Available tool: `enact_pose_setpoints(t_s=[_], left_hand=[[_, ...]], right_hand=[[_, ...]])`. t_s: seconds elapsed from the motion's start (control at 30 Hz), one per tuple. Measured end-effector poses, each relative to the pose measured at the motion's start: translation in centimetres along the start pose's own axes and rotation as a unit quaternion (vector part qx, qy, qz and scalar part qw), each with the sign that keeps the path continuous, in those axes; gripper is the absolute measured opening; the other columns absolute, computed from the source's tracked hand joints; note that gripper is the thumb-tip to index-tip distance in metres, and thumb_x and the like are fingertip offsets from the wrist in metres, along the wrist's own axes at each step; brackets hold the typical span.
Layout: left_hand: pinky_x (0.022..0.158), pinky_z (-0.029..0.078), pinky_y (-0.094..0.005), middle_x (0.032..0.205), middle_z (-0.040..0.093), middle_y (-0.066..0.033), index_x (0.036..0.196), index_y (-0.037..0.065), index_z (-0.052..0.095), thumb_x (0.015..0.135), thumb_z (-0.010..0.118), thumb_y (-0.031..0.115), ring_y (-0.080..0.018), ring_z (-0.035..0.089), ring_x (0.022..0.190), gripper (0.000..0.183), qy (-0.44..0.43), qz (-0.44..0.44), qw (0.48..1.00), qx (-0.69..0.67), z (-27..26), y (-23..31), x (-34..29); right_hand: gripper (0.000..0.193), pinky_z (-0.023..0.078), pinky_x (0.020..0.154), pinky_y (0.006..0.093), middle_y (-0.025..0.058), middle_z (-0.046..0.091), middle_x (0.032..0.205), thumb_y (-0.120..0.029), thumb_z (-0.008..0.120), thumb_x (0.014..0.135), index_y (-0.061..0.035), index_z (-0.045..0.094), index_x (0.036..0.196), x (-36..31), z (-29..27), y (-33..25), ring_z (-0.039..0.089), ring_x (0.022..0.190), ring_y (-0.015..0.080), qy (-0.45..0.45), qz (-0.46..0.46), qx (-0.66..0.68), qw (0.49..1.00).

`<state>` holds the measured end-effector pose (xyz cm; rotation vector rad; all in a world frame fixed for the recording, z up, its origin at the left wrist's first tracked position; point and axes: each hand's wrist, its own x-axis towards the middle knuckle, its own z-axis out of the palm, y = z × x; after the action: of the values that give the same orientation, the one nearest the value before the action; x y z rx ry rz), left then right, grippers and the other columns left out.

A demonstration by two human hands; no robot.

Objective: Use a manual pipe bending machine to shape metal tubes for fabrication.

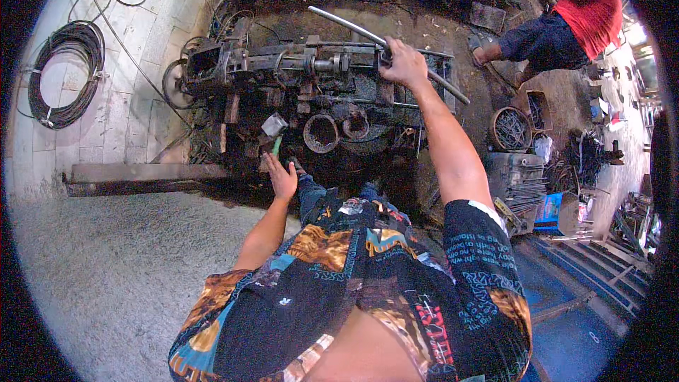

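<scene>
A long metal rod [344, 21] slants over the right part of a dark, greasy lathe-like machine [286, 64]. My right hand [407, 64] is closed around the middle of this rod, its arm stretched forward; the far end sticks out to the left and the near end to the right. My left hand [281, 178] hangs low at the machine's near side, fingers stretched out and holding nothing visible. Just beyond its fingertips is a narrow green piece [276, 145], below a light grey boxy piece [274, 125]. Two round cups [320, 133] [356, 124] sit along the machine's near side.
A coil of black cable [39, 71] hangs on the pale wall at left. At far right a person in a red shirt [593, 10] bends over. Nearer stand a round basin of metal pieces [511, 128], a stack of rods [522, 187] and a blue box [549, 211].
</scene>
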<state>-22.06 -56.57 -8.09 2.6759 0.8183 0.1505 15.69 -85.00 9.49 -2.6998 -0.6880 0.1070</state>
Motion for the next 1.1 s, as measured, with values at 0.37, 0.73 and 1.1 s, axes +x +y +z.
enact_pose_setpoints(t_s=[0.37,0.73,1.1], left_hand=[[0.119,0.016,-0.0433,0.154,0.009,-0.0299,0.146,-0.011,0.012,0.093,0.054,0.032,-0.0418,0.012,0.144,0.080,-0.048,-0.033,0.998,0.024,0.0,-0.1,0.0],[0.119,0.016,-0.0439,0.155,0.008,-0.0290,0.147,-0.010,0.010,0.093,0.054,0.031,-0.0416,0.010,0.145,0.081,-0.014,-0.035,0.999,-0.039,-0.2,0.3,-0.3],[0.118,0.017,-0.0438,0.154,0.008,-0.0305,0.146,-0.012,0.012,0.093,0.055,0.029,-0.0419,0.011,0.144,0.080,-0.001,-0.020,0.999,-0.032,-0.6,0.6,-0.3]], right_hand=[[0.077,0.047,0.096,0.0415,0.0146,0.057,0.126,-0.032,0.068,0.066,-0.0098,0.045,0.136,-0.1,1.0,0.7,0.057,0.115,0.0328,0.092,-0.044,-0.035,0.994],[0.088,0.043,0.104,0.0391,0.0136,0.049,0.140,-0.032,0.074,0.061,-0.0120,0.041,0.140,0.2,0.1,0.0,0.050,0.126,0.0295,-0.001,-0.004,-0.006,1.000],[0.088,0.044,0.102,0.0390,0.0130,0.051,0.137,-0.030,0.073,0.060,-0.0109,0.042,0.140,0.0,0.4,0.3,0.052,0.124,0.0293,0.035,-0.021,-0.007,0.999]])
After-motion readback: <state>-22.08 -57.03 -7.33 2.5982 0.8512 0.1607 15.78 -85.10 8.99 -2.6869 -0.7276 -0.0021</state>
